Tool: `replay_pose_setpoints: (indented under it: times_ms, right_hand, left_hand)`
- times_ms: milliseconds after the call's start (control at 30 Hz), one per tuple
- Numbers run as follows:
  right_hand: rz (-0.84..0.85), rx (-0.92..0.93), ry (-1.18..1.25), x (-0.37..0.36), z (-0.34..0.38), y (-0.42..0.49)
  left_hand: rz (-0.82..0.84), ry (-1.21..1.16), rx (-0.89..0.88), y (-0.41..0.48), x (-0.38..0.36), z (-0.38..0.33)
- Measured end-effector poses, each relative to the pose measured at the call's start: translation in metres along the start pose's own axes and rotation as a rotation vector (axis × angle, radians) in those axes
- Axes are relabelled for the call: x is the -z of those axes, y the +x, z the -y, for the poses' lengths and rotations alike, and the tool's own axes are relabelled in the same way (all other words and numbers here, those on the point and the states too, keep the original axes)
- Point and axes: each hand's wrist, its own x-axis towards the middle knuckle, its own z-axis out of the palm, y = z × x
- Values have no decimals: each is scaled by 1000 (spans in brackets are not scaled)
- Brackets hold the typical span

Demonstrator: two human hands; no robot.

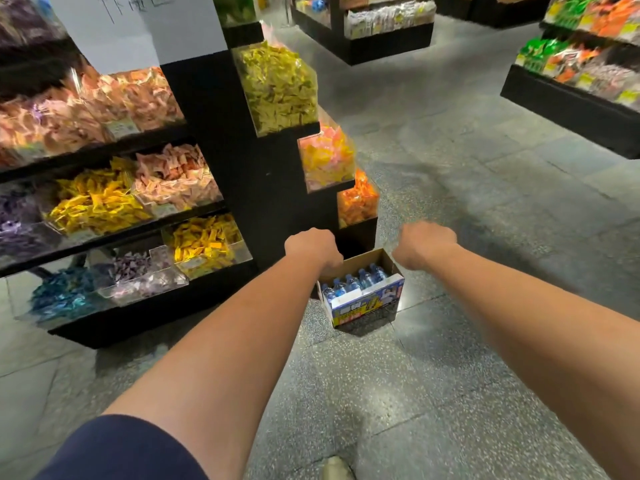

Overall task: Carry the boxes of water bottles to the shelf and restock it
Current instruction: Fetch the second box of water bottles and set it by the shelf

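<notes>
An open cardboard box (364,304) with a blue and yellow printed front stands on the speckled grey floor, at the foot of a black candy display. Several water bottles (353,282) with blue caps stand inside it. Both my arms stretch forward over the box. My left hand (311,247) covers the box's rear left corner; my right hand (424,244) hovers by its rear right corner. Only the backs of both hands show, the fingers bent down out of sight. Whether either hand touches the box, I cannot tell.
The black stepped display (277,188) with clear bins of wrapped sweets rises just behind and left of the box. Another low display (571,95) stands at the right, and one more (381,43) at the far end. My shoe (337,468) shows at the bottom edge.
</notes>
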Motion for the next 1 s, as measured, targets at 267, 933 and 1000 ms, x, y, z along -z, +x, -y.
replay_pose_setpoints:
  times_ms: [267,933,1000]
  right_hand:
    - [58,-5,-53,1,-8,113]
    - [292,188,-128,-76,-38,376]
    - [304,166,-116,-94,-32,398]
  left_hand:
    - [53,-21,5,110,-7,-2]
    - [278,-202,341,327,-95,-17]
    - [302,-207,344,351,-108,-9]
